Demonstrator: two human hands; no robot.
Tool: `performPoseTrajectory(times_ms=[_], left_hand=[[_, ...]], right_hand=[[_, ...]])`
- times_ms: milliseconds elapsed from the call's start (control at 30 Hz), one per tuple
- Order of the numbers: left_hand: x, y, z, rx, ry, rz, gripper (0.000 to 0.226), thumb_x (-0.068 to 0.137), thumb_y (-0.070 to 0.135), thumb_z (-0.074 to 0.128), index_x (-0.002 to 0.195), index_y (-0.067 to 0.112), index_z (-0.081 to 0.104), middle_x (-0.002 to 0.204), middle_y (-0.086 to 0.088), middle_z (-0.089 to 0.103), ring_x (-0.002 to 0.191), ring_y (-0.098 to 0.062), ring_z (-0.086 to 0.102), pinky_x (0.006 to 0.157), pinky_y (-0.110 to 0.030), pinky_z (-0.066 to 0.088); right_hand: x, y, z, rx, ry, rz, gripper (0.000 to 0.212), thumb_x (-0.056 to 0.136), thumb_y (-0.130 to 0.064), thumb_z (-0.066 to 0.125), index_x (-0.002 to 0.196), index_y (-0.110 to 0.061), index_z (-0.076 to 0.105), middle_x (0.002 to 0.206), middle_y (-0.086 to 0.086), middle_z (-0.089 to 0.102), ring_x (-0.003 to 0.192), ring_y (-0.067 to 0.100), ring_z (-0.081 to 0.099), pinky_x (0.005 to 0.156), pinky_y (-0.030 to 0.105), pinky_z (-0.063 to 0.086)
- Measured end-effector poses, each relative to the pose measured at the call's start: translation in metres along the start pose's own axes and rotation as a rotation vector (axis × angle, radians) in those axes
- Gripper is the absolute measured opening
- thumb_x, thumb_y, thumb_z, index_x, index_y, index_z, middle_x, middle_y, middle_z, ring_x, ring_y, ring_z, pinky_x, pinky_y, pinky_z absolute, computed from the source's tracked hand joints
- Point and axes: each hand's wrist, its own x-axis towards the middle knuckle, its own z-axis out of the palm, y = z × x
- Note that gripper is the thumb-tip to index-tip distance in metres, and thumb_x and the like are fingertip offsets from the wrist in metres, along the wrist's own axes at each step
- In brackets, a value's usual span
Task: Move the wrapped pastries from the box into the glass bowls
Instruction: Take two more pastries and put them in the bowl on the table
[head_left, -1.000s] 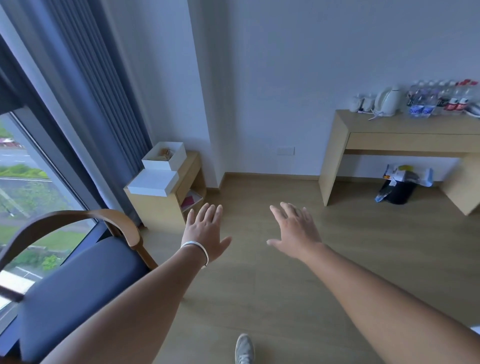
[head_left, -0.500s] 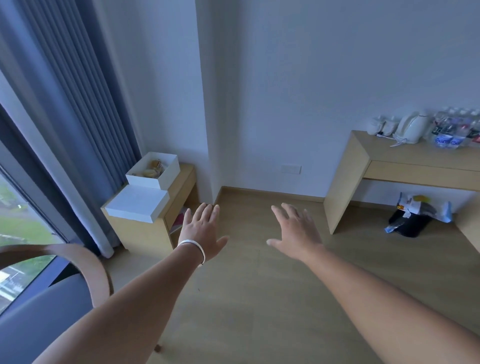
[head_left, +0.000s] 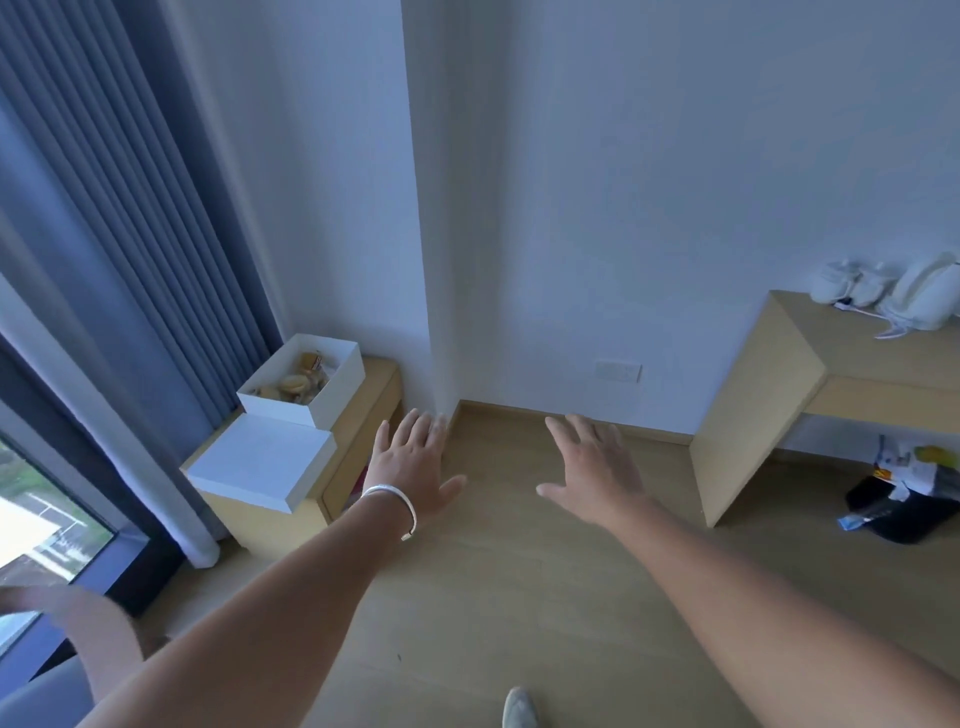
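Pale wood flooring (head_left: 519, 597) is crossed by two bare forearms, both hands held out flat with fingers spread and nothing grasped. The left hand (head_left: 413, 470), a silver bangle (head_left: 395, 501) at its wrist, is raised just right of the low wooden side table (head_left: 358, 410); the right hand (head_left: 592, 465) is held apart from it, toward the desk (head_left: 779, 384). Beyond the left fingertips (head_left: 415, 421), well short of contact, the open white box (head_left: 332, 387) is seen on the table's far end, wrapped pastries (head_left: 298, 384) lying loose inside, its white lid (head_left: 260, 462) set just in front. No glass bowls are in view. The step in hand is judged to be the approach: the box is best reached from above its open top, past the lid, and a single wrapper pinched lightly so nothing is crushed. A white kettle (head_left: 924, 296) is seen on the desk beyond.
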Motion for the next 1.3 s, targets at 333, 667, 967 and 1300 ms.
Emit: performPoseTrajectory(times_ms=[333,667,967,1300], left_hand=[[0.169,-0.027,0.016,0.016,-0.006,-0.1,0.086,0.089,0.064,0.04,0.153,0.019,0.007,0.161,-0.002,0.016,0.149,-0.021,0.002,0.119,-0.05,0.003],[0.298,-0.047,0.036,-0.011,-0.021,-0.09,0.087,0.089,0.063,0.038,0.153,0.018,0.002,0.162,-0.004,0.012,0.149,-0.022,0.001,0.119,-0.049,0.002],[0.457,-0.109,0.064,-0.014,-0.005,-0.047,0.087,0.09,0.065,0.033,0.153,0.016,-0.002,0.162,-0.006,0.009,0.149,-0.023,-0.002,0.118,-0.049,0.0],[0.558,-0.195,0.077,-0.027,-0.02,-0.094,0.085,0.092,0.064,0.032,0.153,0.017,-0.003,0.162,-0.005,0.006,0.149,-0.023,-0.004,0.118,-0.048,-0.001]], right_hand=[[0.185,0.049,0.016,0.047,-0.009,-0.076,0.089,0.08,-0.06,0.064,0.15,-0.025,0.019,0.156,0.01,0.025,0.144,0.026,0.021,0.117,0.049,0.015],[0.318,0.08,0.025,0.032,-0.027,-0.074,0.092,0.082,-0.061,0.061,0.152,-0.024,0.014,0.16,0.008,0.018,0.147,0.024,0.015,0.12,0.049,0.01],[0.475,0.068,0.032,0.013,-0.056,-0.072,0.09,0.085,-0.055,0.06,0.154,-0.024,0.011,0.161,0.007,0.014,0.148,0.022,0.01,0.12,0.049,0.007],[0.631,0.018,0.026,-0.046,-0.079,-0.169,0.09,0.085,-0.055,0.057,0.154,-0.023,0.009,0.161,0.006,0.013,0.148,0.02,0.009,0.12,0.047,0.006]])
